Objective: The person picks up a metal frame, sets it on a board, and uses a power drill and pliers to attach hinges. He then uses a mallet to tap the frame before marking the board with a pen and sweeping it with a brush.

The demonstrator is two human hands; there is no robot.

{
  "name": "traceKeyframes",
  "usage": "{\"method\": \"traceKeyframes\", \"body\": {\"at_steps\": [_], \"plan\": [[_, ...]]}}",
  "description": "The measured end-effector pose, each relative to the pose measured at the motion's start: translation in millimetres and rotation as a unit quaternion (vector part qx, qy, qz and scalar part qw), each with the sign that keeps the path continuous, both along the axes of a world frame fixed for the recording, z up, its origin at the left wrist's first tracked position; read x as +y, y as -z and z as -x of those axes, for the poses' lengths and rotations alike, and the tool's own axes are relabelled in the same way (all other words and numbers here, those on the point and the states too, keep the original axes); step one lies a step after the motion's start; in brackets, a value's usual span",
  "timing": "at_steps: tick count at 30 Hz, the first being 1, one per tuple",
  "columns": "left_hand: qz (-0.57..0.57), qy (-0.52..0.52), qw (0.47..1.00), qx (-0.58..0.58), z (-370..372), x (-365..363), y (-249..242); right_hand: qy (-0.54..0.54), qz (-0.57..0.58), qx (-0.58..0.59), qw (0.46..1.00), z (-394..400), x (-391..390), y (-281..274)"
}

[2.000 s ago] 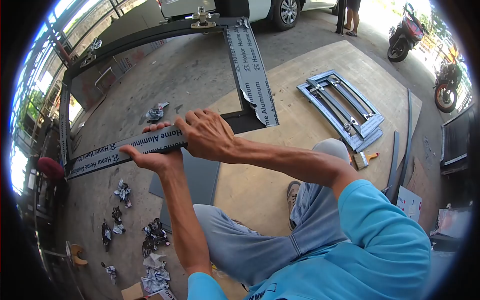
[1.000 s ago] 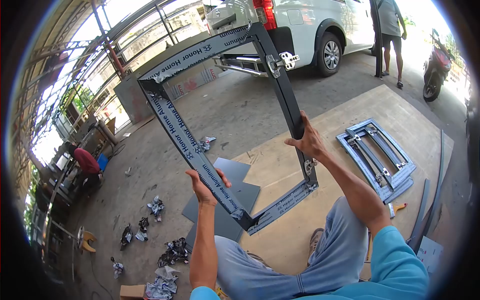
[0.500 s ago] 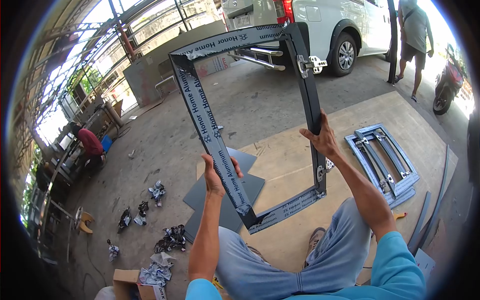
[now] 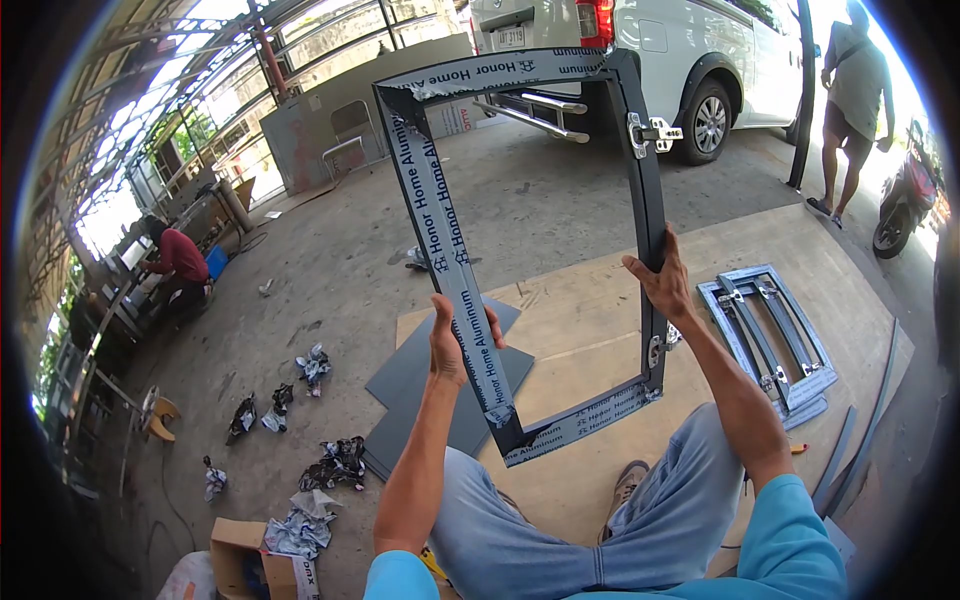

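Raised upright off the floor since earlier, the aluminium frame (image 4: pixel 520 250) hangs between left hand (image 4: pixel 452 345) and right hand (image 4: pixel 662 285), each clamped on a side rail; keep both grips level.

open middle of aluminium frame (image 4: pixel 445 230) passable, stacked frames (image 4: pixel 770 340) right, paper scraps (image 4: pixel 340 465) left

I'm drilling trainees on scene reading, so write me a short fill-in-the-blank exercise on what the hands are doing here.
1. Both hands hold up a dark aluminium ____ wrapped in printed film.
2. The left hand grips the rail printed "Honor Home ____".
3. The right hand grips the rail that carries a metal ____ near its top.
4. Behind the raised piece stands a parked white ____.

Missing words: frame; Aluminium; hinge; van
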State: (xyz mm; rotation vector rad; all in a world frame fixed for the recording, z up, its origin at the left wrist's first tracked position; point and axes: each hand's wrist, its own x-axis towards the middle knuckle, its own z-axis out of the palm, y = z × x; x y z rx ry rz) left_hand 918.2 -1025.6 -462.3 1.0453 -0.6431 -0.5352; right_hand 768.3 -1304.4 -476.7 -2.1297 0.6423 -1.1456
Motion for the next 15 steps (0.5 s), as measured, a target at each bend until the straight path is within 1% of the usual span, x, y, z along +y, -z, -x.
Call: {"method": "traceKeyframes", "body": {"at_steps": [4,6,7,9,12,15], "plan": [[-0.009,0.003,1.000,-0.004,-1.8,3.3,0.1,0.008,0.012,-0.014,1.000,-0.4,0.6,-0.5],[-0.017,-0.013,1.000,0.005,-0.7,1.7,0.5,-0.019,-0.030,-0.014,0.999,3.6,3.0,-2.7],[-0.019,-0.017,1.000,-0.004,-3.6,2.4,1.6,-0.007,-0.039,-0.004,0.999,5.3,5.0,-6.8],[-0.019,-0.005,1.000,-0.010,-12.2,4.2,4.2,-0.009,-0.031,-0.017,0.999,8.1,14.7,-16.2],[-0.037,-0.015,0.999,0.000,-21.9,5.7,5.0,0.000,-0.045,-0.029,0.999,6.6,19.2,-11.8],[-0.050,-0.029,0.998,0.005,-24.9,9.2,6.7,-0.013,-0.034,-0.040,0.999,5.0,22.4,-10.4]]}}
